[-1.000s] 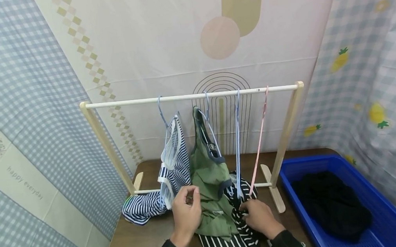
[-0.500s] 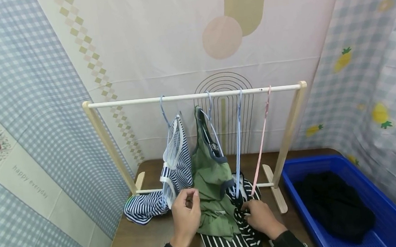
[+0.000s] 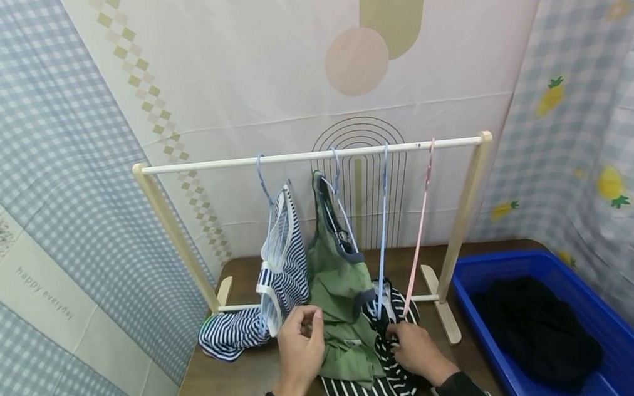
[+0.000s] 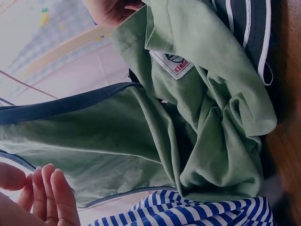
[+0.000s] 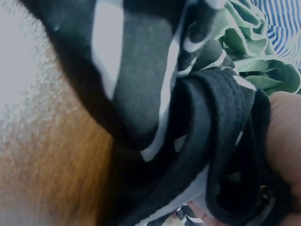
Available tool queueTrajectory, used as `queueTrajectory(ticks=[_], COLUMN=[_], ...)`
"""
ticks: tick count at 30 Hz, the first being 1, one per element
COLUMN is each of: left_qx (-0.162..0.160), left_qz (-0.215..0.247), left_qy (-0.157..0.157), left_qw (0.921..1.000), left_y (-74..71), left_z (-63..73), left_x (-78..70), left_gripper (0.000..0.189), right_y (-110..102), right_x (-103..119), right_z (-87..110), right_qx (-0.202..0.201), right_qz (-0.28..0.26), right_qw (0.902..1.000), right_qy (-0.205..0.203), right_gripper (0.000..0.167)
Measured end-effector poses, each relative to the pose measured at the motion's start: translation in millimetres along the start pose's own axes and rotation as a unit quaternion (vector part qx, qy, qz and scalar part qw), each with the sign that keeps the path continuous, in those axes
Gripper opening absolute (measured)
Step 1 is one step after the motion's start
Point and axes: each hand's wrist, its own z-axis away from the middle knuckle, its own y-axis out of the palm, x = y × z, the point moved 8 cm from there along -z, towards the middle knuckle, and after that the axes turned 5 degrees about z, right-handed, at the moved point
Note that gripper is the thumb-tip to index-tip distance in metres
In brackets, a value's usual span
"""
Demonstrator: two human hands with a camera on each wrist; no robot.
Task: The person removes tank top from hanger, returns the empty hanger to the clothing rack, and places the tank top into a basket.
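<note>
A green garment (image 3: 339,296) hangs from a hanger on the white rod (image 3: 291,157), its lower part bunched on the table. My left hand (image 3: 307,326) hovers at its left edge with fingers curled toward the thumb. In the left wrist view the fingertips (image 4: 51,193) sit beside the green fabric (image 4: 207,117), and a grip is not clear. My right hand (image 3: 401,334) grips the black trim of a black-and-white striped garment (image 3: 368,395) lying under an empty blue hanger (image 3: 381,236). The right wrist view shows that black trim (image 5: 211,141) against my finger (image 5: 284,141).
A blue-and-white striped garment (image 3: 278,270) hangs at the left and trails onto the wooden table (image 3: 221,395). An empty pink hanger (image 3: 419,233) hangs at the right. A blue basket (image 3: 465,273) holding a black garment (image 3: 538,329) stands right of the rack. Fabric walls close in.
Both hands have stayed almost where they were. Only the head view has shifted slightly.
</note>
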Motion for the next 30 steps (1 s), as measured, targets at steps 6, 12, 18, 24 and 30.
queueTrajectory(ticks=[6,12,18,24,30], left_qx=[0.000,-0.003,-0.007,0.001,-0.002], left_qz=[-0.006,-0.008,-0.003,0.005,0.008], left_qy=[-0.002,0.003,0.001,-0.014,-0.001], left_qw=[1.0000,1.0000,1.0000,0.9999,1.0000], left_y=[-2.3,-6.8,-8.9,-5.6,-5.6], left_z=[0.9,0.9,1.0,2.2,2.6], left_x=[2.6,5.3,6.6,9.0,8.5], left_gripper=[0.013,0.014,0.014,0.015,0.016], right_y=[4,6,5,1,0], right_x=[0,-1,1,0,-5], right_z=[0.3,2.2,6.5,12.1,11.8], right_qx=[0.006,0.001,-0.024,-0.051,-0.053], right_qz=[-0.009,-0.015,-0.016,-0.016,-0.029], right_qw=[0.9999,0.9998,0.9996,0.9985,0.9982], right_qy=[0.007,0.011,-0.003,-0.013,-0.003], right_gripper=[0.027,0.027,0.028,0.030,0.032])
